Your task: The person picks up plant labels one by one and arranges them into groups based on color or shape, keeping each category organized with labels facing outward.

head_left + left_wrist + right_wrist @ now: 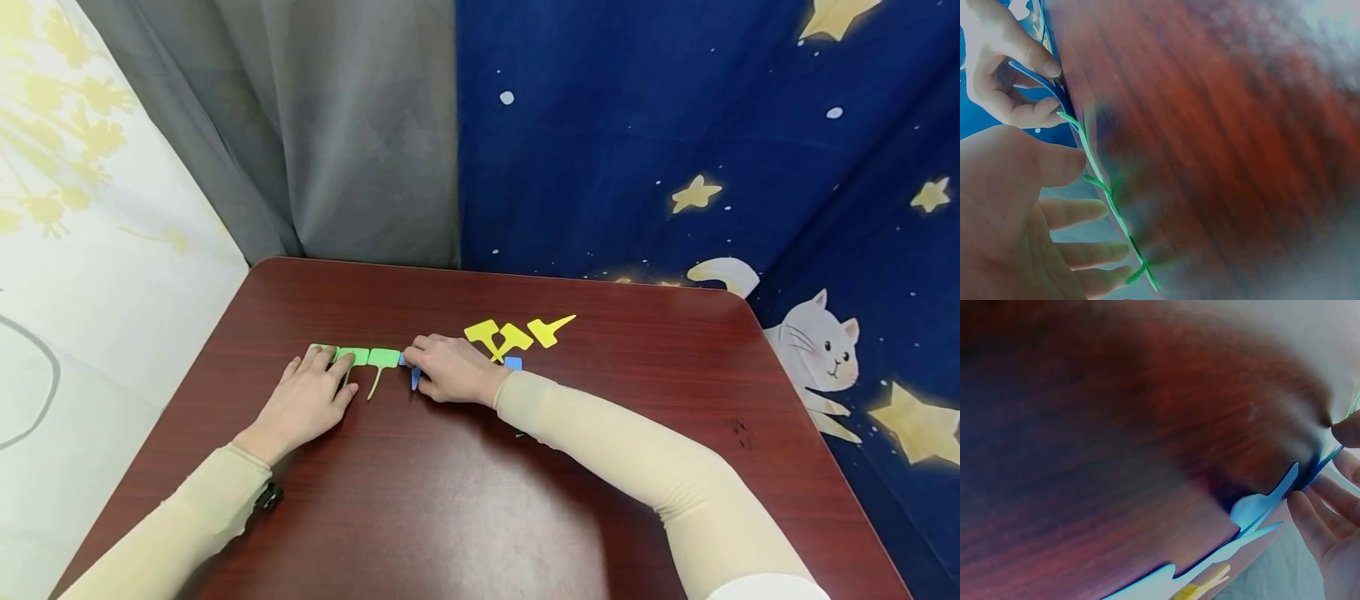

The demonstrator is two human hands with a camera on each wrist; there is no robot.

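Green T-shaped plant labels [385,358] lie side by side in a row on the table, their stems toward the person. My left hand [307,400] rests its extended fingers on the row's left part, partly covering it. At the row's right end my right hand [453,371] pinches a blue T-shaped plant label [415,379] between thumb and fingers; in the left wrist view this blue label [1054,90] meets the last green one. Another blue label [513,363] shows beyond the right wrist, mostly hidden. More blue labels [1254,509] lie beside the right hand in the right wrist view.
Three yellow T-shaped labels [513,337] lie toward the table's far side, two of them with stems crossing. The dark red wooden table [450,500] has rounded far corners. Behind it hang a grey curtain [367,133] and a blue starry curtain [600,150].
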